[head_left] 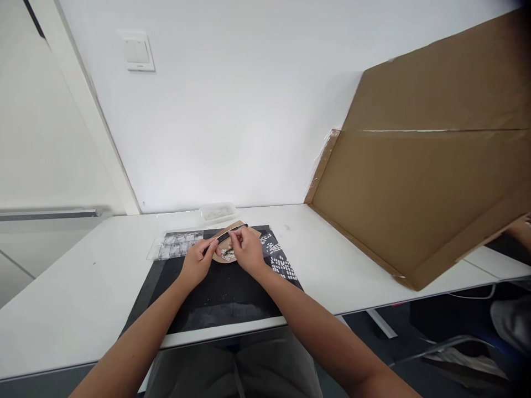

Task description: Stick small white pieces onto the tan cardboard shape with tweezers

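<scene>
A narrow dark strip (225, 235) with a pale edge is held between my two hands. My left hand (198, 262) pinches its near left end, and my right hand (249, 253) pinches it further along, towards the upper right. Just below the strip lies a brown paper or cardboard piece (220, 259) with a rounded near edge. Small white bits (228, 254) rest on it, partly covered by my fingers. All of this is over a black mat (219, 298). Many small white rectangular pieces (283, 266) lie in rows on the mat's right side.
A clear compartment box (178, 245) with pale contents sits at the mat's left rear. Behind it, a clear plastic tray (218, 212) stands near the wall. A large brown cardboard panel (423, 182) rises on the right. Part of another person's hand (521, 233) shows beyond it.
</scene>
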### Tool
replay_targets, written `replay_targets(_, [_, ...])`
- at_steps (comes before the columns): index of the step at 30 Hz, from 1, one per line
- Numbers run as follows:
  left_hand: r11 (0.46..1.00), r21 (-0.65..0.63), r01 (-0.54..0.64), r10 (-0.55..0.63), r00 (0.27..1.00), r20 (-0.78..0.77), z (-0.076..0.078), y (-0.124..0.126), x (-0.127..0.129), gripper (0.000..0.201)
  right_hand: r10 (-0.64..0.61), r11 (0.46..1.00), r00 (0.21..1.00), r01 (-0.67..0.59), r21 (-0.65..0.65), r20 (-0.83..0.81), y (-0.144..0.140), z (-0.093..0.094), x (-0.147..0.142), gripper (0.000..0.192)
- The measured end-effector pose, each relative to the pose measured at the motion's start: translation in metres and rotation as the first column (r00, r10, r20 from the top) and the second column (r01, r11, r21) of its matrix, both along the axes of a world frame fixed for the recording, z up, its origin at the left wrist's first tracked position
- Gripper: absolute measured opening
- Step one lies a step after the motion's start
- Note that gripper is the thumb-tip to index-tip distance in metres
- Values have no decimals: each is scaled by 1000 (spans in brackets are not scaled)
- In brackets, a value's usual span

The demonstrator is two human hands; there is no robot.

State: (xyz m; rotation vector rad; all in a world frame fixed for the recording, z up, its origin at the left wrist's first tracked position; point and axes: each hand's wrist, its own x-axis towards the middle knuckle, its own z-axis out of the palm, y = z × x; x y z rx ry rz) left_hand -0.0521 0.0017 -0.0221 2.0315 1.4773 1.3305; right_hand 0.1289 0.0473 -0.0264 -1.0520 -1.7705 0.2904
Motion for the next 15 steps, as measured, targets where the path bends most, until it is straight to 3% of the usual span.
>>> replay_targets(6, [1000,11,12,-12,1000,-9,0,-1,1,46,-133,991,991,132,-35,-22,21,-4,27,25])
replay_targets(12, [1000,24,19,-19,1000,-7,-1,1,0,44,9,1000,998,-10,15,57,-4,-4,-3,23])
replay_targets(15, [1000,27,15,-15,1000,-16,0,0,0,45,-4,999,998,1,38,69,-4,0,-4,23])
